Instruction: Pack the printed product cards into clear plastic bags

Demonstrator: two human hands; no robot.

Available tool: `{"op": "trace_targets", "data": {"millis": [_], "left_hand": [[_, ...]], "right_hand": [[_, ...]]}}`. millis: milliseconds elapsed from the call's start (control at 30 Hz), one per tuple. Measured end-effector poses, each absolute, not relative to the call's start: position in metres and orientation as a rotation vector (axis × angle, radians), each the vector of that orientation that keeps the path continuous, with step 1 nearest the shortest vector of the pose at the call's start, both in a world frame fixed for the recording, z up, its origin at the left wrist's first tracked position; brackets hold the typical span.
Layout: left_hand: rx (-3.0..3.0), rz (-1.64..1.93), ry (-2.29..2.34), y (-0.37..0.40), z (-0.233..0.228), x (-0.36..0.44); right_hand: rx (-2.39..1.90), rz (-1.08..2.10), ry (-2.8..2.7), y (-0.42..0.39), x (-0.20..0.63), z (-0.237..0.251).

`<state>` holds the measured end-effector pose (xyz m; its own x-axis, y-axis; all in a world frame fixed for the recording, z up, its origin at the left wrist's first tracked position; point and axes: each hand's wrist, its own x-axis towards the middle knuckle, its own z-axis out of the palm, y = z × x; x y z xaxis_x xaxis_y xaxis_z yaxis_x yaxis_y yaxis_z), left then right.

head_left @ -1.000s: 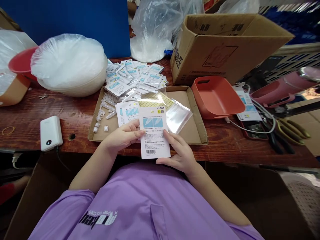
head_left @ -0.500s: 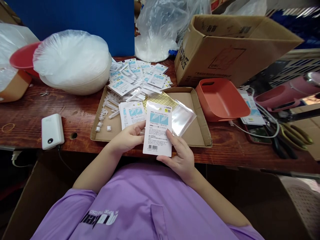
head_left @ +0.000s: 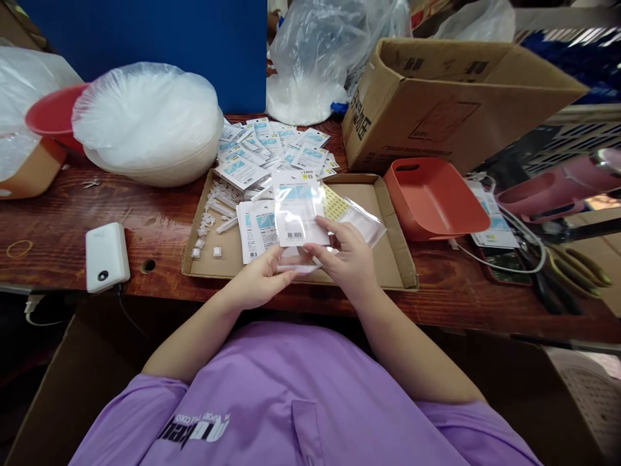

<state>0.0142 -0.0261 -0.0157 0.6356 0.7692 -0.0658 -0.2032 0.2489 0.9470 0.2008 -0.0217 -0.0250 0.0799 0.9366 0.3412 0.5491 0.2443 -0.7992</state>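
My right hand (head_left: 353,259) pinches a white printed card (head_left: 297,217) with a blue picture and a barcode, holding it upright over the front of a shallow cardboard tray (head_left: 402,249). Below the card's lower edge shows a clear plastic bag (head_left: 303,264), gripped between the fingers of my left hand (head_left: 262,278). How much of the card lies inside the bag I cannot tell. More cards (head_left: 250,236) lie in the tray to the left, beside small clear plastic pieces (head_left: 217,251). Another clear bag (head_left: 371,223) and a yellow dotted sheet (head_left: 334,204) lie behind my right hand.
A pile of packed cards (head_left: 272,145) lies behind the tray. An orange-red bin (head_left: 436,200) and a large carton (head_left: 436,116) stand at the right, a plastic-covered bowl (head_left: 150,123) at the left. A white power bank (head_left: 107,257) and pliers (head_left: 577,265) lie near the front edge.
The card has moved up and away from my body, and a clear bag now shows beneath it. My right hand has risen with the card; my left fingers have shifted below it.
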Motion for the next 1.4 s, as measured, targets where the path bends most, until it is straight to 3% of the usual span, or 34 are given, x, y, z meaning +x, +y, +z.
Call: {"op": "trace_targets", "data": {"millis": [133,267,400,533,967,1200,1400], "left_hand": [[1.479,0.753,0.939,-0.012,-0.016,0.000],[2.069,0.470,1.546,-0.005,-0.025,-0.011],[2.244,0.060,1.718,-0.006,-0.033,-0.015],[2.294,-0.085,1.721,-0.007,-0.033,-0.015],[2.270,-0.026,1.815,-0.008,-0.036,-0.017],[2.280,-0.021,1.891,-0.007,-0.036,-0.022],[2.309,0.287,1.870,0.000,-0.015,0.001]], "right_hand": [[-1.391,0.455,-1.687,0.054,0.178,-0.009],[-1.640,0.614,-1.679,0.111,0.157,0.010],[-1.910,0.636,-1.955,0.091,0.152,0.013],[-2.141,0.735,-2.155,0.055,0.159,-0.005],[-1.594,1.178,-1.608,0.062,0.168,-0.031],[-1.471,1.068,-1.519,0.052,0.167,-0.023],[-0.891,0.822,-0.892,0.016,0.203,-0.013]]}}
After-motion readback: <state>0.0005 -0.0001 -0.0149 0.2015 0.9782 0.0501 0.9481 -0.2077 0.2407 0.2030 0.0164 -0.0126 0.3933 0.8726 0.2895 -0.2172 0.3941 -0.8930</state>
